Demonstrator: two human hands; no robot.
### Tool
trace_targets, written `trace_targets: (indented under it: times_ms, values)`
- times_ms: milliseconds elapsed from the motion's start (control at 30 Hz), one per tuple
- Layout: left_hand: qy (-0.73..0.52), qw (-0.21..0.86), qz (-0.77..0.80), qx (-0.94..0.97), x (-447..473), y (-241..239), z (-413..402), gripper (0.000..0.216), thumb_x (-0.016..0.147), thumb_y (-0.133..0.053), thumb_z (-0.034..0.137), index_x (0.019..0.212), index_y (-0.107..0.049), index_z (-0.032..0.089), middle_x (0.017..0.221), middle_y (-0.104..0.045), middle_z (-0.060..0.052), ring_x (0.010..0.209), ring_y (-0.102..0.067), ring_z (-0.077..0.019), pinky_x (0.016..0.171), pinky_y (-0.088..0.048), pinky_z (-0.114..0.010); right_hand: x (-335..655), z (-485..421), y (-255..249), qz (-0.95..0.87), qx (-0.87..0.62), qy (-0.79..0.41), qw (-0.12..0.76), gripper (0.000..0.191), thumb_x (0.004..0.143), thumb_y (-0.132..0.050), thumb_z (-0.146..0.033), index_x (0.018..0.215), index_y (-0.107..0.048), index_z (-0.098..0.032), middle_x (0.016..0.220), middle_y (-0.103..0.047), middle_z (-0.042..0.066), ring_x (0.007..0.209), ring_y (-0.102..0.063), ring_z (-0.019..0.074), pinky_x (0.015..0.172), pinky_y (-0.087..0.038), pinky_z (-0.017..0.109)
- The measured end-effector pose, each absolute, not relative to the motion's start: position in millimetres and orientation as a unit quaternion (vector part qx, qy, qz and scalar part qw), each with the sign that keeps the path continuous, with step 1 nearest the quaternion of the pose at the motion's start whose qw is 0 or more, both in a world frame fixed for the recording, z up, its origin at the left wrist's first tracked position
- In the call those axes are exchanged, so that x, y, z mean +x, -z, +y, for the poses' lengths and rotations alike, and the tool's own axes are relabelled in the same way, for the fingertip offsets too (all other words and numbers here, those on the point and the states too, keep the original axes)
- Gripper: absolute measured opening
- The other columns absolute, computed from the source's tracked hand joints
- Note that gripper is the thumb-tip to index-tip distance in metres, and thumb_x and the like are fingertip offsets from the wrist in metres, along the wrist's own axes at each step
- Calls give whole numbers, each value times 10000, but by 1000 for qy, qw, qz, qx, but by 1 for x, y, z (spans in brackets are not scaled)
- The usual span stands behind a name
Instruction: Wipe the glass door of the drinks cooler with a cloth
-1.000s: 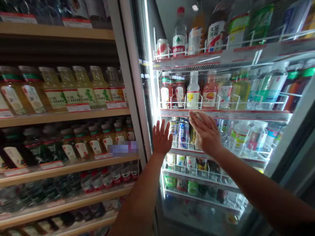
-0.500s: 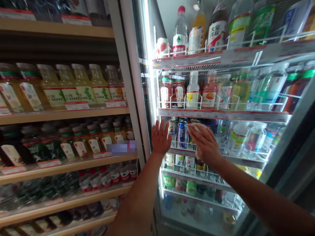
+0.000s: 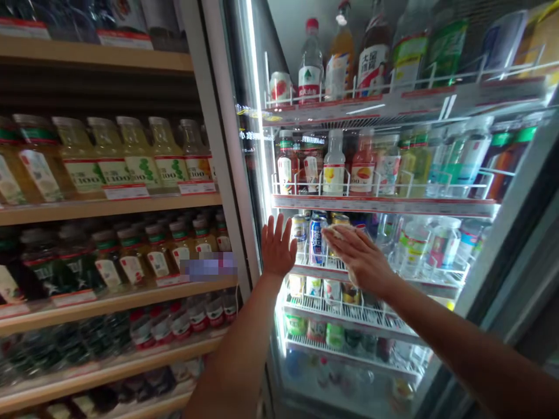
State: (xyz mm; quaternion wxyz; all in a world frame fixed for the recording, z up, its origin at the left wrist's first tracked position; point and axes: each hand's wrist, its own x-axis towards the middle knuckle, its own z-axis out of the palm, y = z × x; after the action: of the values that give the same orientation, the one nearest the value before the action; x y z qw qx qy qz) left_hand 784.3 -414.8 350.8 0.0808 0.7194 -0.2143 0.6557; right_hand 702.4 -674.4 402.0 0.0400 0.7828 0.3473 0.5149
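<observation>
My left hand [image 3: 278, 247] lies flat with fingers apart against the glass door of a lit drinks fridge [image 3: 384, 203], near its left edge. My right hand [image 3: 360, 256] has its fingers stretched out and held together over a pale cloth [image 3: 338, 231], which it presses to the glass. Only the cloth's edge shows by the fingertips; the rest is hidden under the hand. Behind the glass, a blue can [image 3: 318, 240] stands between my two hands. Beside it, a gold-topped can [image 3: 339, 220] is partly covered by my right hand.
Left of the fridge, wooden shelves [image 3: 109, 208] hold rows of juice bottles [image 3: 131, 157]. A grey frame [image 3: 218, 116] separates them from the fridge. Inside are wire racks [image 3: 349, 314] with bottles and cans. A dark door frame [image 3: 502, 256] runs down the right.
The view has shifted slightly, so the shelves and fridge appear farther left. My right hand has moved slightly with the cloth and lies flatter. My left hand stays spread on the glass.
</observation>
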Motion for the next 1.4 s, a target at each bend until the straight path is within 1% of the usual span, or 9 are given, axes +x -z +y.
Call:
trace_targets:
  times_ms: [67, 233, 433, 633, 800, 1000, 1100, 1200, 1400]
  values:
    - [-653, 80, -215, 722, 785, -351, -415, 644, 1001, -425, 319, 1590, -183, 224, 1645, -228, -83, 1543, -131, -275, 1255, -176, -486, 702, -683, -407, 326, 785, -526, 32, 797, 898, -438, -63, 1588, -119, -303, 1560, -421, -55, 1468, -343, 174, 1240, -248, 428]
    - [-656, 82, -217, 719, 784, -351, -415, 634, 1001, -421, 317, 1587, -199, 220, 1649, -217, -84, 1543, -130, -274, 1256, -171, -482, 699, -706, -424, 197, 737, -643, -67, 756, 911, -450, -110, 1573, -191, -367, 1605, -343, -48, 1495, -295, 272, 1193, -315, 537]
    - [-655, 80, -215, 720, 785, -352, -414, 636, 1003, -418, 322, 1589, -188, 227, 1643, -233, -94, 1541, -139, -280, 1248, -195, -497, 693, -721, -389, 337, 777, -529, 55, 796, 878, -432, -33, 1582, -180, -306, 1527, -468, -61, 1440, -397, 179, 1208, -324, 431]
    - [-655, 85, -216, 719, 786, -352, -414, 636, 1010, -395, 343, 1593, -151, 275, 1660, -183, -51, 1545, -127, -263, 1254, -181, -501, 691, -759, -402, 175, 722, -667, -55, 695, 916, -474, -109, 1553, -300, -326, 1572, -405, -13, 1469, -349, 301, 1169, -348, 581]
    - [-653, 82, -218, 721, 787, -352, -414, 635, 1010, -400, 344, 1593, -162, 262, 1656, -196, -66, 1546, -116, -262, 1260, -164, -485, 683, -767, -381, 313, 777, -544, 53, 766, 891, -463, -55, 1569, -231, -329, 1515, -486, -44, 1431, -416, 188, 1234, -295, 443]
    - [-657, 88, -219, 716, 787, -353, -416, 636, 1002, -416, 321, 1590, -186, 246, 1649, -217, -81, 1542, -129, -270, 1258, -169, -487, 678, -801, -395, 123, 697, -702, -75, 580, 931, -484, -113, 1488, -457, -275, 1556, -435, 35, 1451, -380, 303, 1201, -341, 532]
    - [-656, 86, -217, 718, 787, -353, -416, 632, 1002, -409, 324, 1589, -191, 238, 1648, -221, -85, 1542, -129, -274, 1256, -170, -492, 673, -801, -364, 200, 751, -629, -17, 658, 925, -474, -100, 1545, -343, -278, 1556, -431, 28, 1461, -369, 272, 1216, -330, 499]
    - [-656, 83, -216, 719, 787, -352, -415, 628, 1006, -402, 328, 1590, -189, 235, 1650, -221, -87, 1543, -131, -275, 1255, -171, -492, 669, -809, -340, 275, 791, -543, 58, 704, 917, -476, -85, 1557, -292, -313, 1495, -514, -14, 1426, -427, 215, 1222, -330, 435]
    - [-640, 110, -211, 731, 789, -351, -416, 590, 1015, -372, 393, 1572, -262, 233, 1634, -283, -84, 1545, -126, -266, 1255, -172, -498, 669, -831, -344, 103, 708, -696, -58, 595, 927, -506, -138, 1505, -435, -259, 1563, -422, 60, 1432, -403, 343, 1196, -347, 549]
